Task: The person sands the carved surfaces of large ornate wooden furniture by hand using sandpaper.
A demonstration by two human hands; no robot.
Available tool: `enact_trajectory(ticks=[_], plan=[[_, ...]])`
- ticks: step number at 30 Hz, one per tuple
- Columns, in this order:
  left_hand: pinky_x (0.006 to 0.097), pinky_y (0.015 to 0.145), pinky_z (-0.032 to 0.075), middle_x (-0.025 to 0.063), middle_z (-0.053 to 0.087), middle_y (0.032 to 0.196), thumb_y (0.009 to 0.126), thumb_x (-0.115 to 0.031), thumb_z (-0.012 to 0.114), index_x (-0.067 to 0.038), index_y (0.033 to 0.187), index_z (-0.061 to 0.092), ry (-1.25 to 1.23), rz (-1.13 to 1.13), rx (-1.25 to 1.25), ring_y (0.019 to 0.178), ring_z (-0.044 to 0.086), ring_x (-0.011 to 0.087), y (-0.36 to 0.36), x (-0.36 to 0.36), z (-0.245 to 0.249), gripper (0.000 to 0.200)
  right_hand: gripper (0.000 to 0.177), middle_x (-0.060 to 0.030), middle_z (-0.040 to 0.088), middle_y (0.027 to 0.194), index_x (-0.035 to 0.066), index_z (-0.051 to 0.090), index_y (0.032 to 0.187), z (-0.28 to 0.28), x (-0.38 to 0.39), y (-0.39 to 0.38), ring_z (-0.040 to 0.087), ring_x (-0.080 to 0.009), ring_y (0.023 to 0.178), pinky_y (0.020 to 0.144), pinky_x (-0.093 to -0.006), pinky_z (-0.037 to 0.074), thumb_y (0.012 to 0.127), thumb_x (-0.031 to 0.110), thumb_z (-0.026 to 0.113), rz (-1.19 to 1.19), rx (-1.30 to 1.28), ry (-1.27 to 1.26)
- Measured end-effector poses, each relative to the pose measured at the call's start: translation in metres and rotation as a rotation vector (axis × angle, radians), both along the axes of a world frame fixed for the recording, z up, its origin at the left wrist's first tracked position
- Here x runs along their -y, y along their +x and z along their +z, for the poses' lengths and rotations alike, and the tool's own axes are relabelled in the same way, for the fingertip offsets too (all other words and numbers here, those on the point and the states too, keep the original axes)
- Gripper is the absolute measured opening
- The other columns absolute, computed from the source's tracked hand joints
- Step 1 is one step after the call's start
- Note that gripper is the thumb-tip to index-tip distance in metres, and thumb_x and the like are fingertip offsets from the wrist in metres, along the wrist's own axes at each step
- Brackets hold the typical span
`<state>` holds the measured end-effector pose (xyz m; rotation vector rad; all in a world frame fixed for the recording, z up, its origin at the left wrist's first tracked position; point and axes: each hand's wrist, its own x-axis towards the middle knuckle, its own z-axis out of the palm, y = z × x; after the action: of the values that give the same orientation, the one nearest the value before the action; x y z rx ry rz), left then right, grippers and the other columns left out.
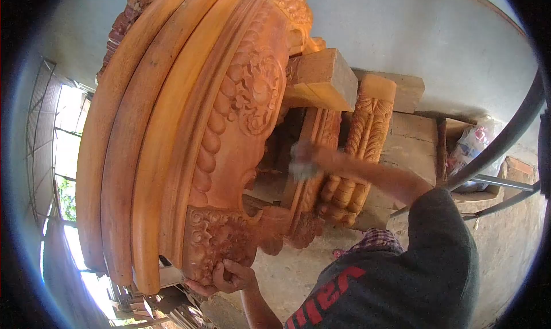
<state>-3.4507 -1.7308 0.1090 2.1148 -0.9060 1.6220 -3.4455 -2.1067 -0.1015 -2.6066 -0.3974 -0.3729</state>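
A large orange-brown carved wooden furniture piece (241,134) fills the middle, with scrolls and a row of bead-like lobes along its face. My left hand (229,278) is curled around its lower carved corner (215,231), thumb and fingers closed on the edge. My right hand (310,155), smeared by motion, reaches to the piece's inner side. In it is a pale grey, cloth-like piece (302,171), blurred, beside a carved rail (313,180). My right fingers are partly hidden.
Long curved wooden bars (120,134) run down the left side. A squared wooden block end (344,82) juts out near another carved leg (367,122). At right are a dark curved metal tube (505,139) and a box holding a plastic bag (472,148). The floor is concrete (505,243).
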Motion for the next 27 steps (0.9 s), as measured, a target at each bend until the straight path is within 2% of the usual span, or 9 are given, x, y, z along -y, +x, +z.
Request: enact_trajectory(ticks=[3,6,8,10,16,19,20,23,27], plan=[[0.0576,0.106,0.035,0.0295,0.014,0.152,0.097,-0.023,0.06,-0.012,0.106,0.05,-0.1,-0.061,-0.131,0.14,0.021,0.0428,-0.001,0.0,-0.016,0.018,0.045,-0.0158,0.067,0.099,0.005,0.056,0.133,0.006,0.058,0.027,0.063,-0.0299,0.104,0.095,-0.0396,0.05,0.092,0.024,0.06,-0.225,-0.378,-0.496],[0.0519,0.101,0.042,0.0299,0.014,0.152,0.097,-0.02,0.061,-0.011,0.108,0.05,-0.158,-0.07,-0.18,0.137,0.028,0.0409,0.002,-0.013,-0.027,0.018,0.043,-0.015,0.068,0.097,0.005,0.053,0.135,-0.035,0.049,0.052,0.067,-0.0299,0.096,0.087,-0.0412,0.054,0.098,0.025,0.055,-0.449,0.104,-0.298],[0.0492,0.098,0.045,0.03,0.014,0.152,0.097,-0.019,0.062,-0.01,0.109,0.05,-0.149,-0.033,-0.177,0.135,0.031,0.0401,0.003,-0.013,-0.029,0.019,0.053,-0.0161,0.049,0.136,0.005,0.046,0.143,-0.07,-0.012,0.04,0.045,-0.0299,0.129,0.11,-0.0434,0.034,0.09,0.011,0.051,-0.423,0.136,0.179],[0.0472,0.097,0.045,0.0297,0.016,0.151,0.096,-0.019,0.062,-0.011,0.109,0.05,-0.117,-0.099,-0.099,0.135,0.03,0.0406,0.004,-0.003,-0.021,0.019,0.057,-0.0173,0.039,0.152,0.003,0.047,0.143,-0.095,-0.059,0.012,0.031,-0.0292,0.144,0.12,-0.0434,0.023,0.086,0.005,0.051,-0.199,0.255,0.057],[0.0497,0.099,0.044,0.0292,0.019,0.149,0.097,-0.02,0.061,-0.01,0.108,0.051,-0.093,-0.085,-0.071,0.134,0.031,0.0412,-0.001,0.004,-0.014,0.018,0.058,-0.0177,0.056,0.135,0.001,0.056,0.132,0.027,-0.06,-0.085,0.054,-0.0325,0.124,0.106,-0.0475,0.039,0.076,0.007,0.066,0.155,-0.274,0.301],[0.0512,0.099,0.043,0.0289,0.021,0.147,0.097,-0.02,0.061,-0.01,0.107,0.051,-0.094,-0.079,-0.062,0.133,0.032,0.0416,0.0,0.003,-0.014,0.018,0.057,-0.0133,0.062,0.129,0.006,0.059,0.13,0.122,0.008,-0.104,0.059,-0.0287,0.12,0.097,-0.0479,0.047,0.074,0.011,0.07,-0.209,0.339,0.068],[0.0517,0.1,0.043,0.0288,0.022,0.147,0.097,-0.021,0.061,-0.01,0.107,0.051,-0.092,-0.075,-0.059,0.133,0.032,0.0417,0.0,0.002,-0.014,0.018,0.052,-0.0112,0.058,0.136,0.011,0.057,0.134,0.146,0.037,-0.101,0.053,-0.0284,0.127,0.106,-0.0453,0.04,0.083,0.003,0.058,-0.314,0.483,-0.023],[0.0531,0.1,0.042,0.0285,0.024,0.146,0.097,-0.021,0.06,-0.009,0.106,0.052,-0.091,-0.06,-0.054,0.132,0.033,0.0421,0.0,0.002,-0.015,0.017,0.064,-0.0096,0.051,0.145,0.015,0.05,0.143,0.222,0.09,-0.103,0.047,-0.0325,0.133,0.111,-0.0464,0.035,0.082,-0.003,0.058,-0.751,0.539,-0.436],[0.0551,0.101,0.041,0.028,0.027,0.144,0.097,-0.022,0.06,-0.009,0.105,0.053,-0.073,-0.031,-0.037,0.131,0.034,0.0426,0.0,0.0,-0.013,0.017,0.059,-0.016,0.046,0.147,0.007,0.047,0.143,0.2,0.144,-0.061,0.038,-0.0342,0.14,0.117,-0.0495,0.028,0.087,0.02,0.063,-0.708,0.224,-0.601]])
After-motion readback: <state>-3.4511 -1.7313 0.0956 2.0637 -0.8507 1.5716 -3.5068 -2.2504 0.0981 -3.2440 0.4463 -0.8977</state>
